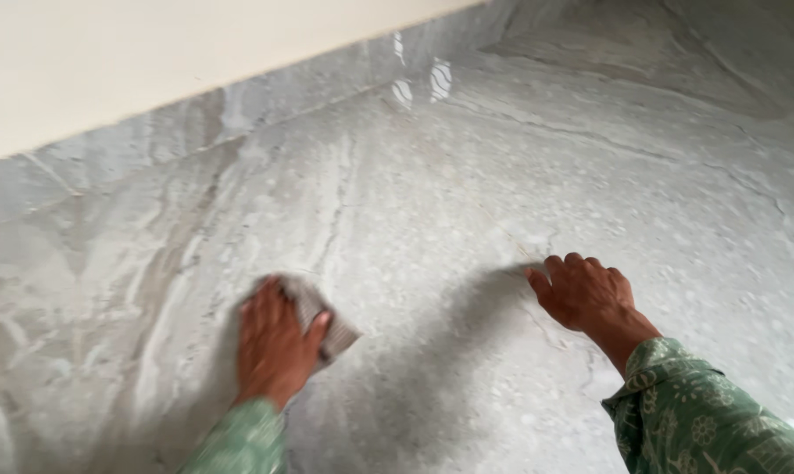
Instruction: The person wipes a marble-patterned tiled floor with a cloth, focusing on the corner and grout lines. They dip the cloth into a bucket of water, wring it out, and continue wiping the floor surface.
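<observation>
The left hand (274, 347) lies palm down with its fingers spread and pressed onto a small grey cloth (327, 320), which is pinned flat between the hand and the pale grey marble floor (467, 175). Part of the cloth shows past the fingertips and sticks out to the right of the thumb; the rest is hidden under the hand. Hand and cloth are blurred, so the exact fold of the cloth cannot be told. The left wrist runs down into a light green sleeve (243, 443) at the lower edge of the view. Well apart to the right, the right hand (583, 294) rests on the bare floor with nothing in it, fingers curled loosely together and the tips touching the stone, the wrist leading back into a green patterned sleeve (704, 421) in the lower right corner. A soft shadow falls on the floor between the two hands. The floor is glossy, veined in darker grey and white, with bright reflections near the top. Beyond it a strip of the same stone runs as a skirting (239, 105) along the foot of a cream wall (107, 61), crossing the view from lower left to upper right.
</observation>
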